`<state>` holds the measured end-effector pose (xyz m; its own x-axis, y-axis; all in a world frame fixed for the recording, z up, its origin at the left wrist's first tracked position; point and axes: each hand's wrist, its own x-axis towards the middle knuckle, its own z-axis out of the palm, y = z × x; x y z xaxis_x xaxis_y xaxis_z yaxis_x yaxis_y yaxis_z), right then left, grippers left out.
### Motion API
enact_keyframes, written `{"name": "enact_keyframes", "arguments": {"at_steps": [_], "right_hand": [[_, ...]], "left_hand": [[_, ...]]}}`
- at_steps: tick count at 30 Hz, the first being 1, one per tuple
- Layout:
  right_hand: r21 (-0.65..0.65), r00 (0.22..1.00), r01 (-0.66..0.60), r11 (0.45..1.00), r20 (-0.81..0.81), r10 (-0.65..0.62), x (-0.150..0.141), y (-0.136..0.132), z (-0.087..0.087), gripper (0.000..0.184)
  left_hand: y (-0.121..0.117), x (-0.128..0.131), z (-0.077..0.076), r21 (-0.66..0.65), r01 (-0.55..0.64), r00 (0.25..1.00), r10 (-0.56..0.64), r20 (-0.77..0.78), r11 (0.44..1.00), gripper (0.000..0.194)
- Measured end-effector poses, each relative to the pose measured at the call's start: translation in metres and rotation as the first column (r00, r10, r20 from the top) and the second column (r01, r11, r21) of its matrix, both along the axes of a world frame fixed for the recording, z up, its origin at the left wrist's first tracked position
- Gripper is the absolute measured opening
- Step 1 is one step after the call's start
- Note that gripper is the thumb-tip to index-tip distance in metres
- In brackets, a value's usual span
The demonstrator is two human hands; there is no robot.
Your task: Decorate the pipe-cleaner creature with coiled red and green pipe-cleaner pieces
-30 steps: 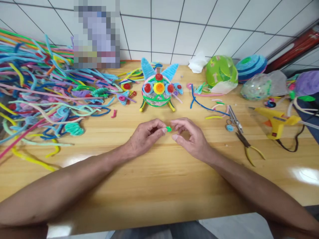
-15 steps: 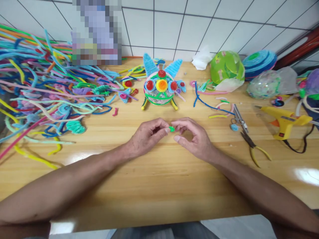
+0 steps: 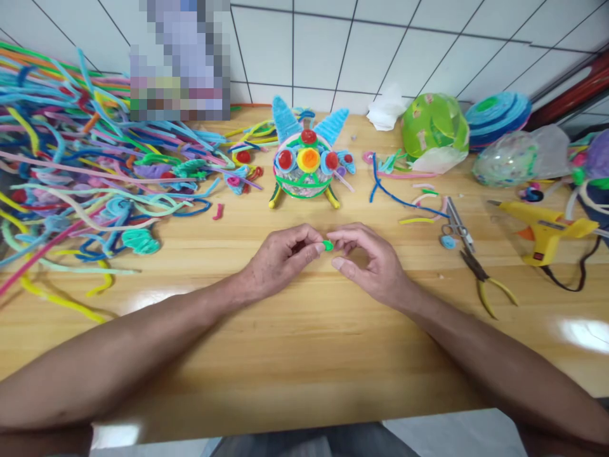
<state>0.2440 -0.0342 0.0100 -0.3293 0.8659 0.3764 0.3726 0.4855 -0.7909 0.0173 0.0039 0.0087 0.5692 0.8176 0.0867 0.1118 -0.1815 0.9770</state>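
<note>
Between the thumb and forefinger of my left hand [image 3: 290,259] is a small green piece of pipe cleaner [image 3: 328,245], coiled or folded. Close by on its right, my right hand [image 3: 368,261] curves with thumb and fingers apart; nothing shows between them. Whether a right fingertip touches the green piece is hard to tell. Beyond both hands stands a pipe-cleaner figure [image 3: 307,181] with a rounded, see-through body, two blue pointed ears, red and yellow discs and yellow-tipped legs.
A heap of coloured pipe cleaners [image 3: 95,165] covers the left side. To the right lie scissors [image 3: 459,225], yellow-handled pliers [image 3: 486,282] and a yellow glue gun [image 3: 542,228]. A green wrapped bundle [image 3: 434,130] and a blue coiled disc [image 3: 497,117] sit by the tiled wall.
The view has shifted slightly, moving the table items in the picture. Both hands keep nearly the same pose, and the green piece stays in my left fingertips.
</note>
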Motion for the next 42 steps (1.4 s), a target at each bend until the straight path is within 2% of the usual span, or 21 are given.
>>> {"name": "enact_keyframes", "arguments": {"at_steps": [42], "right_hand": [[-0.015,0.999,0.025,1.000,0.023,-0.024,-0.0010,-0.0012,0.0028,0.028]], "left_hand": [[0.0005,0.0003,0.0054,0.039,-0.007,0.999,0.009,-0.050,0.999,0.024]]}}
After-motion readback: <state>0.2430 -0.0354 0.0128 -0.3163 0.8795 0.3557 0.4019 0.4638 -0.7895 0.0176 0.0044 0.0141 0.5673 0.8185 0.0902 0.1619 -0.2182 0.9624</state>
